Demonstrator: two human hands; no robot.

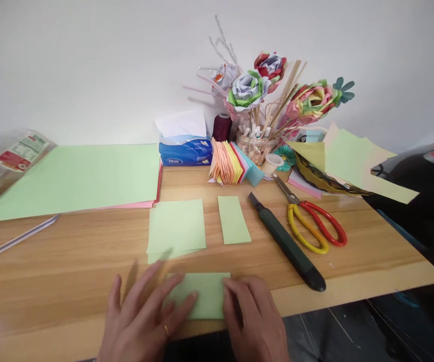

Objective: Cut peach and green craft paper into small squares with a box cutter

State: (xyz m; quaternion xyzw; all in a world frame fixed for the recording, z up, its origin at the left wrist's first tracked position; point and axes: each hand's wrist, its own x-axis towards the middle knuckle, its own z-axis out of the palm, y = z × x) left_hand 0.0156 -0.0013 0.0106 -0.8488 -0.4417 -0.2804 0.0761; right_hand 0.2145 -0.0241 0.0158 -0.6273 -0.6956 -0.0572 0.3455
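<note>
A folded light-green paper strip (209,301) lies at the table's front edge between my hands. My left hand (141,314) has its fingers spread, the fingertips and thumb resting on the strip's left part. At the strip's right end, the thumb and fingers of my right hand (256,311) are closed on its edge. Just beyond lie a small stack of green square sheets (177,226) and another folded green strip (234,219). A dark-green utility knife (287,241) and scissors with red and yellow handles (311,216) rest to the right.
Large green sheets (85,173) cover the back left, beside a tissue pack (185,148). Folded colored papers (228,163) stand near a jar (254,146) of paper flowers (249,90). A basket (315,173) with paper scraps sits at the right. A white strip (19,236) lies left.
</note>
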